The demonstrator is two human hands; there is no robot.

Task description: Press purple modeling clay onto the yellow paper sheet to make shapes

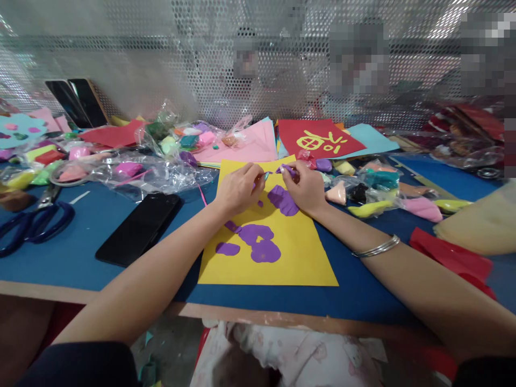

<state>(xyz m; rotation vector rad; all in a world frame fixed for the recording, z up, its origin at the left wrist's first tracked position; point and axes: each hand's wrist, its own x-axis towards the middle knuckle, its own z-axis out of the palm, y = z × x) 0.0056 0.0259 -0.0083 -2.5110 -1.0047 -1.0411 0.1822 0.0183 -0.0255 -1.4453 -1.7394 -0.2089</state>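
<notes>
Hands pinched purple clay: left hand (238,188) and right hand (305,186) at twelve o'clock over the yellow paper (298,258). Pulled hard, the thin clay strip (285,170) might snap.

A blue worktop (76,258) with a pale wooden near edge fills the scene. Along its far side stands a perforated metal screen (169,59), silvery and catching bright light toward the upper right. Beyond the holes the room is blurred. Below the near edge, grey floor (169,344) shows.
</notes>
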